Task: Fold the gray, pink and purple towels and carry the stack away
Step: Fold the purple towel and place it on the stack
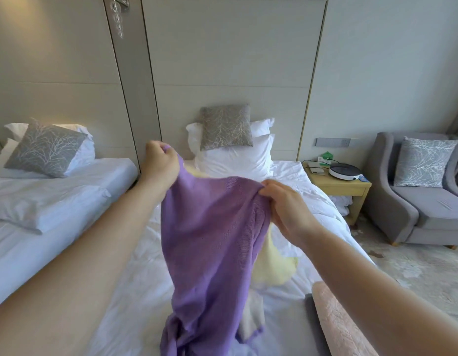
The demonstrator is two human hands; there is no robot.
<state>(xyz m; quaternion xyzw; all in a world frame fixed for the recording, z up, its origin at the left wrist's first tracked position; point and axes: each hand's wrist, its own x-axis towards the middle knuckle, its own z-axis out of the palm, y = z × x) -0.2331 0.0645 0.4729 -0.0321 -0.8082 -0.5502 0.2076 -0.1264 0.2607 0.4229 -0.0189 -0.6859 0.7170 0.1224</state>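
Purple towel (210, 240) held up over the bed (312, 209), hanging from its top edge, its lower end bunched at the near edge of view. The left hand (161, 163) pinches one upper corner with curled fingers, high and far. The right hand (284, 206) grips the top edge lower and nearer, so the edge slopes and the cloth hangs in slack folds. At near right lies a folded pink towel (338, 327), with a gray towel (314, 327) showing as a dark strip touching its left side; both appear finished. A yellow cloth (274, 265) lies on the bed behind the purple towel. Step in hand, as judged: opening out the third towel for folding. To do it well, the right hand should slide along to the opposite corner and the two hands come level — the edge drawn taut, the cloth hanging flat and clear of the yellow cloth. Corner can then meet corner squarely — a skewed first fold would likely spoil the stack.
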